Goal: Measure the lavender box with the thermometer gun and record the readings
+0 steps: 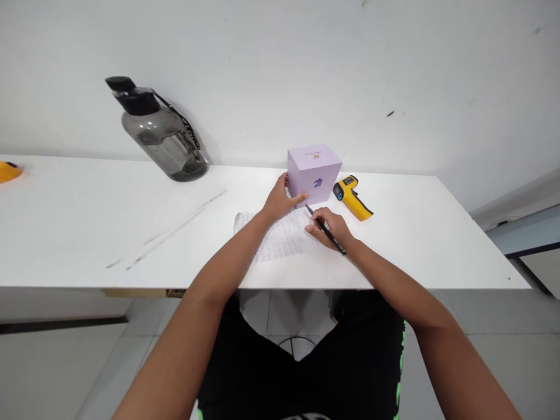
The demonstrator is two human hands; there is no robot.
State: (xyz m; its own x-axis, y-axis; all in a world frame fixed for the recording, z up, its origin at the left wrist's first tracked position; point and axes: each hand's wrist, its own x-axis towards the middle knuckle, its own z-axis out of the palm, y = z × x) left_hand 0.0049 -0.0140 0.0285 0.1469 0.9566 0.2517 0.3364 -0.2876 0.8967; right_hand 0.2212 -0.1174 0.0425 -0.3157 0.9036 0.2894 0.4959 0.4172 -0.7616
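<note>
A light purple box (315,175) with a dark blue emblem on its front stands upright on the white table. My left hand (281,199) grips its lower left corner, thumb across the front face and fingers on the left side. In my right hand (331,227) is a black pen (328,231), its tip pointing up and left, close below the box's front; whether it touches anything I cannot tell. A sheet of paper (280,240) covered in handwriting lies in front of the box, partly under my left forearm. Just right of the box lies a yellow and black infrared thermometer (353,197).
A grey transparent bottle (164,134) with a black lid and strap stands at the back left. At the far left edge lies a partly seen orange-yellow object (9,171). Dark streaks mark the white table (79,227), which meets a wall (262,76) behind.
</note>
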